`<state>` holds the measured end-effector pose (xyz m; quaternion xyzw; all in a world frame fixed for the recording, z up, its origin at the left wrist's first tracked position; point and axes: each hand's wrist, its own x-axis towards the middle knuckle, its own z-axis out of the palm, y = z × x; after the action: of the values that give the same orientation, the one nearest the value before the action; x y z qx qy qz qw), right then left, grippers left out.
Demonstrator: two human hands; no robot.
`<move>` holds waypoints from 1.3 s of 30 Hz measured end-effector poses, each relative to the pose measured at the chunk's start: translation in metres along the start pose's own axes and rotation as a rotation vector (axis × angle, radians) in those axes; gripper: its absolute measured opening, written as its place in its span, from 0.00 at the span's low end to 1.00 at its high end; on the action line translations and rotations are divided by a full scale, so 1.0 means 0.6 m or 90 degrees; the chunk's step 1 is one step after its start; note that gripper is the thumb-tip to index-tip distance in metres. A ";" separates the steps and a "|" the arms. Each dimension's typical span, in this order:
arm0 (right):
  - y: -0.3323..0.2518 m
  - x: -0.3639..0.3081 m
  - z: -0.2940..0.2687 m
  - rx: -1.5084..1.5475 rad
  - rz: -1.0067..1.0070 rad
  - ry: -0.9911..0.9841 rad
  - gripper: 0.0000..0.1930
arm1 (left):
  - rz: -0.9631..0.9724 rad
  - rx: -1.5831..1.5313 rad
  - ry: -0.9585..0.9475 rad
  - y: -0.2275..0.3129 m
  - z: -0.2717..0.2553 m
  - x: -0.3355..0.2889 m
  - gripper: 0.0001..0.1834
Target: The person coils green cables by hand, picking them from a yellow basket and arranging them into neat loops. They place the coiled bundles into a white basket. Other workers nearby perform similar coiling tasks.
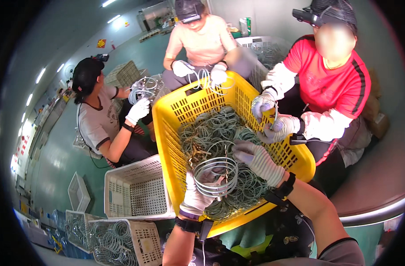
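My left hand (195, 195), in a white glove, is closed around a bundle of coiled grey cables (215, 189) above the yellow crate (163, 128). Copper-coloured ends stick up from the bundle. My right hand (259, 163), in a striped glove, reaches in from the right, its fingers drawn together at a loose cable loop (219, 142) just above the bundle. Its fingertips partly hide the loop's end. Beneath both hands lies a tangled heap of similar grey cable coils (224, 122) filling the crate.
Three co-workers sit around the crate; gloved hands (275, 119) at the right and cable coils (204, 80) in hands at the far side reach its rim. White crates (111, 184) stand left, one (144, 239) full of coils. A round table edge (380, 210) borders the right.
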<state>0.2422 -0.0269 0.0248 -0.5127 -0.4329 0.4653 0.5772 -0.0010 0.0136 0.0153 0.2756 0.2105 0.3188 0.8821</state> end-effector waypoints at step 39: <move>-0.036 -0.024 0.017 -0.070 0.062 -0.062 0.13 | -0.029 0.047 0.012 -0.025 0.002 -0.008 0.47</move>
<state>0.2314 -0.0402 0.0472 -0.5404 -0.4601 0.4929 0.5034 0.0030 -0.0001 0.0078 0.3000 0.2368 0.2934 0.8763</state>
